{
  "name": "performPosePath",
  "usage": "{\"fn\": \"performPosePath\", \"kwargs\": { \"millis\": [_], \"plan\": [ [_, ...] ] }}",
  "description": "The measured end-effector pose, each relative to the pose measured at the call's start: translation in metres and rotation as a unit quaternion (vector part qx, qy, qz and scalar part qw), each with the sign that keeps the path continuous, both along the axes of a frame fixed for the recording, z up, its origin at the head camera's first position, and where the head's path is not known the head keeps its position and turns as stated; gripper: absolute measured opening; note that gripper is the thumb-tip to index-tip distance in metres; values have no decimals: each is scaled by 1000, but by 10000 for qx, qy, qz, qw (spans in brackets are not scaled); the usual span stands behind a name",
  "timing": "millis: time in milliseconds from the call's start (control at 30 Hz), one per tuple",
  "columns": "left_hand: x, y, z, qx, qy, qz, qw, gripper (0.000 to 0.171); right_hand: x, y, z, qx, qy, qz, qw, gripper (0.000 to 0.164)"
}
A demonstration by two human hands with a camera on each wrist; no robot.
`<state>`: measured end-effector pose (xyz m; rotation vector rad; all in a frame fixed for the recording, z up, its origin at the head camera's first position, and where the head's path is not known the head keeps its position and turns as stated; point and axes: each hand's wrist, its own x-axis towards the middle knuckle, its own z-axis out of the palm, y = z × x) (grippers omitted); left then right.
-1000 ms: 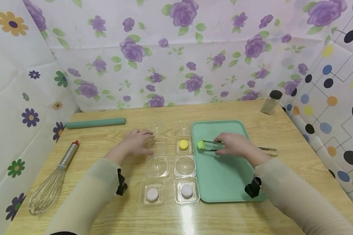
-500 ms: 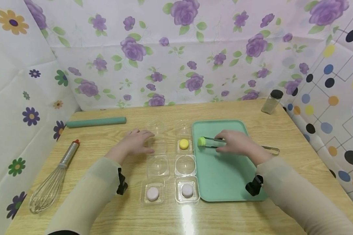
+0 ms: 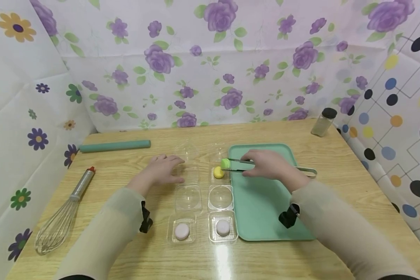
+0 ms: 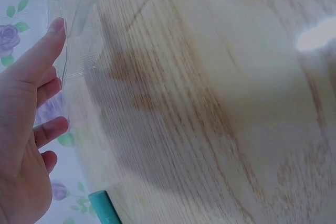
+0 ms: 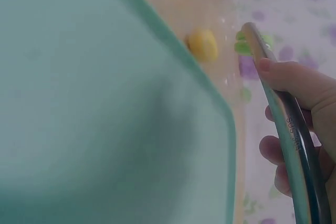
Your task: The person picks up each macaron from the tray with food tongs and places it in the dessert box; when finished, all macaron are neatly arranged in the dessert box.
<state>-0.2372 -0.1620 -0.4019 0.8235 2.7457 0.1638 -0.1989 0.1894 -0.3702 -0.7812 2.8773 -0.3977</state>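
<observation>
My right hand (image 3: 266,164) holds metal tongs (image 5: 293,135) above the left edge of the green tray (image 3: 262,210). A green macaron (image 3: 225,163) is pinched between the tong tips, raised over the clear box with a yellow macaron (image 3: 218,173). At the left side of another clear plastic box (image 3: 191,175), my left hand (image 3: 162,170) keeps its thumb and fingers apart; in the left wrist view a fingertip (image 4: 56,25) meets the box's rim. Two pale macarons, one on the left (image 3: 182,231) and one on the right (image 3: 223,227), lie in the front boxes.
Clear domed lids, such as the near right lid (image 3: 220,197), stand open beside their boxes. A whisk (image 3: 64,217) lies at the left, with a green rod (image 3: 115,146) behind it. A black-capped jar (image 3: 323,122) stands at the back right.
My right hand has carried the tongs and green macaron up off the tray and leftward, to over the yellow macaron's box. My left hand has stayed in place.
</observation>
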Motion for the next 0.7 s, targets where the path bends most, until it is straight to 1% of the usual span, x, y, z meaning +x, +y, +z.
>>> {"fn": "performPosePath", "kwargs": {
  "millis": [133,233,500,700],
  "plan": [
    [0,-1,-2,36,30,8,10000,72,-6,-22,1,-11,-67,184,9998,46],
    [-1,-1,-3,88,36,14,10000,72,-10,-38,2,127,-99,287,9995,46],
    [-3,-1,-5,68,64,34,10000,74,-24,-76,-4,508,-197,353,9979,48],
    [-3,-1,-5,68,64,-1,10000,73,-28,-93,-9,661,-249,297,9971,49]
  ]
}}
